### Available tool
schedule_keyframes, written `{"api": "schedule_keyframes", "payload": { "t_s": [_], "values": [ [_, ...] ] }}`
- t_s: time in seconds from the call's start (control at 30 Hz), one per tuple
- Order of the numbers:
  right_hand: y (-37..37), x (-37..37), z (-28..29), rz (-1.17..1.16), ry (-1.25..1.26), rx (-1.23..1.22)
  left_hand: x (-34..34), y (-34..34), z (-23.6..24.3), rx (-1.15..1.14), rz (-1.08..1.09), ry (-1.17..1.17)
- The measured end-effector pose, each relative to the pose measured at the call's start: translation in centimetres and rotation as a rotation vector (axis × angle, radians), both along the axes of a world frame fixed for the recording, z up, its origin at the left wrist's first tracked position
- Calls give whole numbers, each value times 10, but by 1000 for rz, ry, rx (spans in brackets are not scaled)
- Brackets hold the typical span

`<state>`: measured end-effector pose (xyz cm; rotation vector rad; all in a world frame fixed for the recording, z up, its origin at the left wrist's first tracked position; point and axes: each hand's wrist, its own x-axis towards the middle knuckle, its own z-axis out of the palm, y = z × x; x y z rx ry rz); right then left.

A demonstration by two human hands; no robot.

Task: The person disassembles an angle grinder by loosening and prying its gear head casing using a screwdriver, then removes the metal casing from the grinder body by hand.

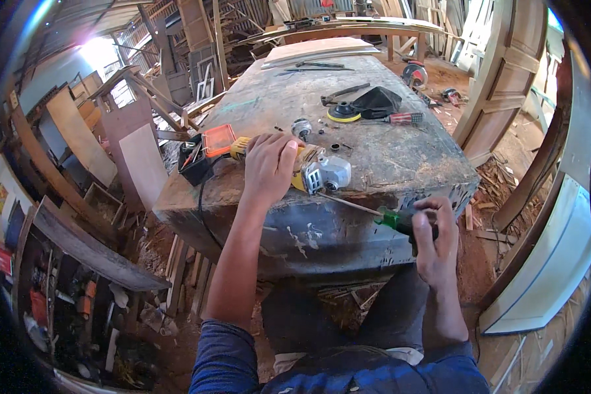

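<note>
A yellow angle grinder (300, 178) with a bare metal gear head lies on its side at the near edge of the workbench (400, 154). My left hand (269, 161) is closed over its body and presses it to the bench top. In my right hand (435, 236) is a screwdriver (394, 218) with a green and black handle. Its long shaft points left, and the tip meets the grinder at the lower side of the gear head. A round metal part (301, 128) and a small dark ring (335, 147) lie just beyond the grinder.
A dark box with an orange tray (218, 139) sits at the bench's left edge. Farther back lie a yellow-rimmed disc pad (343, 113), a black pouch (378, 102), a red-and-black handle (404, 118) and pliers (338, 97). A panelled wooden door (505, 79) leans at the right.
</note>
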<state>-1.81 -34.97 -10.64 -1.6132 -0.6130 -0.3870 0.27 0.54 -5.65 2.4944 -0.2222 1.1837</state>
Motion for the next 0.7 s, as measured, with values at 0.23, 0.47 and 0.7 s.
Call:
{"api": "schedule_keyframes", "payload": {
  "t_s": [0.23,0.47,0.7],
  "values": [
    [-16,6,-11,105,-576,-282,0,1,-1,10,27,3],
    [-6,-10,14,69,179,-53,1,2,-2,4,20,4],
    [-21,14,10,172,-583,-297,-1,0,1,6,30,12]
  ]
}}
